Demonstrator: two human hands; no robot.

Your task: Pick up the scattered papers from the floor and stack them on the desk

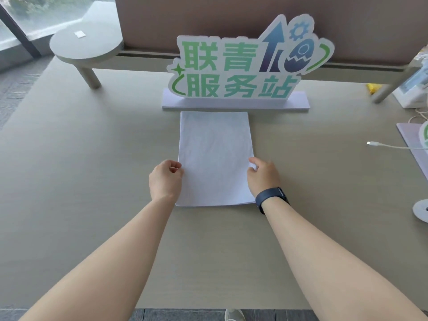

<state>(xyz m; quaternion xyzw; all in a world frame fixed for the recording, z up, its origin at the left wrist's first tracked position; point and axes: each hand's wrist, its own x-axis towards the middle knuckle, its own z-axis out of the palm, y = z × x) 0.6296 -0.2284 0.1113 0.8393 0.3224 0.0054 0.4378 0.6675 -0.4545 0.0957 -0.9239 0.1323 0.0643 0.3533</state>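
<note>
A stack of white papers [215, 156] lies flat on the beige desk [81, 170], its far edge just short of a sign's base. My left hand [165, 179] is curled against the stack's left edge, fingertips touching the sheets. My right hand [262, 174], with a dark watch on its wrist, is curled at the right edge and pinches the paper's side between thumb and fingers. Both forearms reach in from the bottom of the view.
A standing sign [240, 68] with green characters is behind the stack. A round raised shelf [85, 46] sits at back left. At the right are a white cable [389, 146], a white device [414, 89], a round white base [420, 210] and a yellow item [373, 88].
</note>
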